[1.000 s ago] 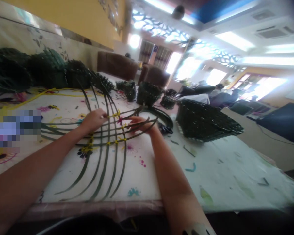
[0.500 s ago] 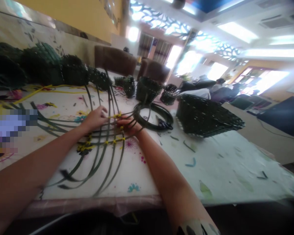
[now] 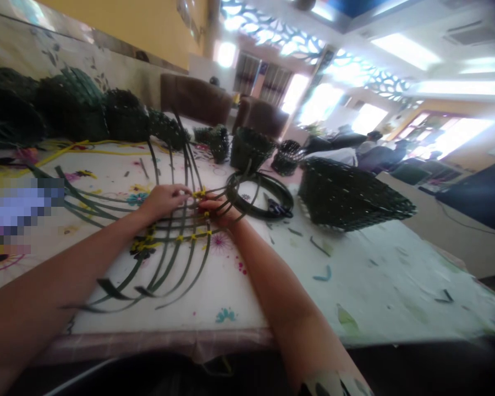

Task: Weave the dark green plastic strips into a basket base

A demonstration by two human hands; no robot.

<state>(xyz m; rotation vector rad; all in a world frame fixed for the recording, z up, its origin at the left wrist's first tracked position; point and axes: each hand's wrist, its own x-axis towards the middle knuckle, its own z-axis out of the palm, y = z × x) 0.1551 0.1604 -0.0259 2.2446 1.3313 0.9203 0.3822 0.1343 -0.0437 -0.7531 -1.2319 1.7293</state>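
Observation:
A loose grid of dark green flat strips [image 3: 171,238] lies on the table, its crossings bound with small yellow ties [image 3: 193,236]. Long free strip ends curl toward the table's front edge and off to the left. My left hand [image 3: 161,202] reaches over the grid, fingertips pinched beside a yellow tie [image 3: 198,194] at the far right crossing. From the right, my right hand [image 3: 221,213] grips the green strips at that same crossing, several strips passing over its fingers. The exact fingertip contact is small and blurred.
A coil of green strip [image 3: 239,206] lies to the right with dark-handled cutters [image 3: 278,208] inside it. Beyond stands a large dark woven basket [image 3: 350,195]. More woven baskets [image 3: 251,148] line the back. Strip scraps [image 3: 319,246] are scattered at right.
My left hand's fingers have moved slightly right, closer to the yellow tie and my right hand. The free strip ends in front have shifted. My right hand stays nearly in place.

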